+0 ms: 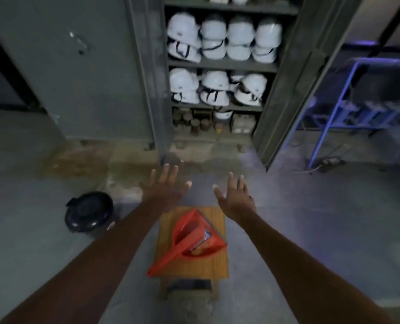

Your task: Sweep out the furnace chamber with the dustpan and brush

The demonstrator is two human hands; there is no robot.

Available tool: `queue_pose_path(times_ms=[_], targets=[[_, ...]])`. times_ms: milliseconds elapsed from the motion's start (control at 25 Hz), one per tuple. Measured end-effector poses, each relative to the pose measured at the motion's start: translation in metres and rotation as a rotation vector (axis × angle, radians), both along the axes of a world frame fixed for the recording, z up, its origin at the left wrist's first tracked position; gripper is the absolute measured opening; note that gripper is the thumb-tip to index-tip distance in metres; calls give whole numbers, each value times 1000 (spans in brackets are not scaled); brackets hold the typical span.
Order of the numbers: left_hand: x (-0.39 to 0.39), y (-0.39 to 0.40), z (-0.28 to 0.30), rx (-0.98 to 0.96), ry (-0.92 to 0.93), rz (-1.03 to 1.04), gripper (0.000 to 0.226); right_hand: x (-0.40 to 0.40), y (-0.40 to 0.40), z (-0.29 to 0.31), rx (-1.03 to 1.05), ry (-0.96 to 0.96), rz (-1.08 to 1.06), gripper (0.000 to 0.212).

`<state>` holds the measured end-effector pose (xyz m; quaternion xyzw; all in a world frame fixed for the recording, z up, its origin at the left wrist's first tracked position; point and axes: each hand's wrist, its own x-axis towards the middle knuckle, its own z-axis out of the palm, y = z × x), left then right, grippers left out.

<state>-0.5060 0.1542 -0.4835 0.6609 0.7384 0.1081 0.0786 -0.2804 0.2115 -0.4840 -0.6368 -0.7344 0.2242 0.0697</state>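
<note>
**Hands empty, dustpan still parked on the stool**

Both hands are out in front with fingers spread wide, holding nothing. The left hand [165, 185] and right hand [235, 195] hover above the floor, just past the far edge of the wooden stool [171, 260], not touching anything.

The orange dustpan [192, 239] lies on top of that stool, between the forearms, handle pointing toward the near left corner. Something shiny sits in its tray; could be the brush, but it's too blurry to call. No furnace in sight, so I'd say the job hasn't really started.

If it were me: pull the hands back, take the dustpan by the handle, and keep the tray level so whatever's inside doesn't slide out.

Containers: the open grey cabinet [147, 90] has two shelves packed with stacked white hard hats [217, 38], and the bottom shelf holds dark cylinders and boxy bits. A black lidded bin [90, 210] stands on the floor left of the stool.
</note>
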Motion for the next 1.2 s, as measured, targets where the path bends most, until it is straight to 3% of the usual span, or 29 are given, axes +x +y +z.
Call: queue_pose_path(times_ms=[80, 200, 400, 560, 920, 1200], targets=[[-14, -1, -52, -216, -97, 184, 75, -12, -11, -56, -103, -29, -15, 84], [-19, 0, -127, -390, -128, 194, 86, -21, -26, -124, -241, -43, -104, 81], [-5, 2, -208, -600, -197, 174, 75, -27, -52, -202, -425, -35, -294, 75], [2, 12, -236, -663, -310, 197, 60, -33, -52, -230, -599, 46, -349, 71], [10, 86, -197, -722, -597, 364, 30, -39, 33, -192, -610, 123, -452, 60], [83, 226, -91, -628, -424, 245, 34, 28, 171, -96, -405, 60, -359, 48]])
